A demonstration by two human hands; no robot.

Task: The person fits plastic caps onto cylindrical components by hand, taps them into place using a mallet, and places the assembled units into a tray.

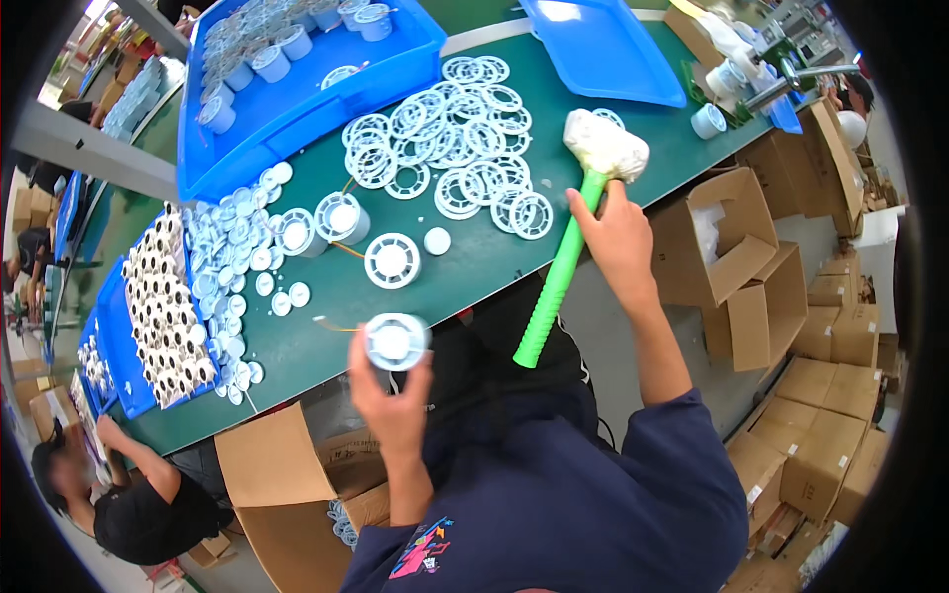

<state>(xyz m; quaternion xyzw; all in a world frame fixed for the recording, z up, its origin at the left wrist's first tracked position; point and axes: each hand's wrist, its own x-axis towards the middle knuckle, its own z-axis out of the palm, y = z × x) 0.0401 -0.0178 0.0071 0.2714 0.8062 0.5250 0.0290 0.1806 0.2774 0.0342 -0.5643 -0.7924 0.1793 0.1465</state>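
My left hand (390,405) grips a white round plastic housing (397,342) by its sides, just off the table's near edge; a thin wire sticks out to its left. In my right hand (618,232) is a mallet (557,287) with a ribbed green handle, held close under its head, which is wrapped in white material. Three similar housings stand on the green table (326,361): one (392,261) beyond my left hand and two farther left. A small white disc (437,240) lies beside the nearest one. Spoked white rings (455,138) are piled beyond, left of the mallet head.
A blue bin (306,124) at the back left holds many wired housings. Small round caps (232,287) lie heaped beside a blue tray of cream-and-black parts (163,306). A blue lid (603,59) lies at the back. Open cartons (727,237) stand right; another person (148,504) works at lower left.
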